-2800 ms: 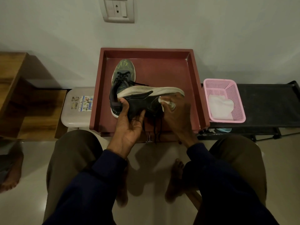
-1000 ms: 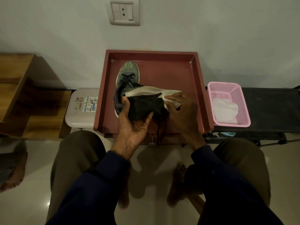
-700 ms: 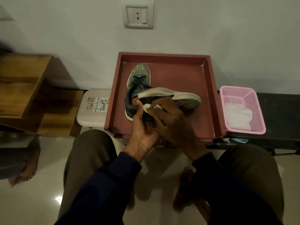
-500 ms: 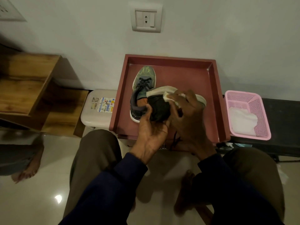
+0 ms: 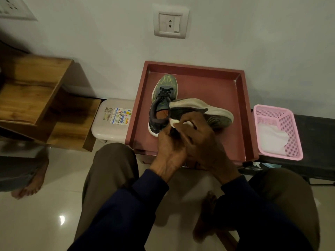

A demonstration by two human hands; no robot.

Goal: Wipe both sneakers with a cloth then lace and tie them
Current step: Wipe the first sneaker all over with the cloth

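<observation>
Fingers [image 5: 196, 119] of the right hand [image 5: 203, 140] curled, pinching the white cloth [image 5: 173, 122] against the tipped sneaker [image 5: 208, 107] over the red tray [image 5: 217, 84]; left hand [image 5: 168, 147] seems to grip its heel, partly hidden. Likely light, stiff sole, soft upper: hold the heel. In the tray rests the second sneaker [image 5: 165, 86], pink basket [image 5: 272, 107] beside

A home, by the look of it. A wall socket [image 5: 170, 22] sits above a glossy tiled floor [image 5: 45, 214]. A wooden shelf unit [image 5: 36, 98], plastic stool [image 5: 110, 122] and pink basket [image 5: 290, 151] stand along the wall.
</observation>
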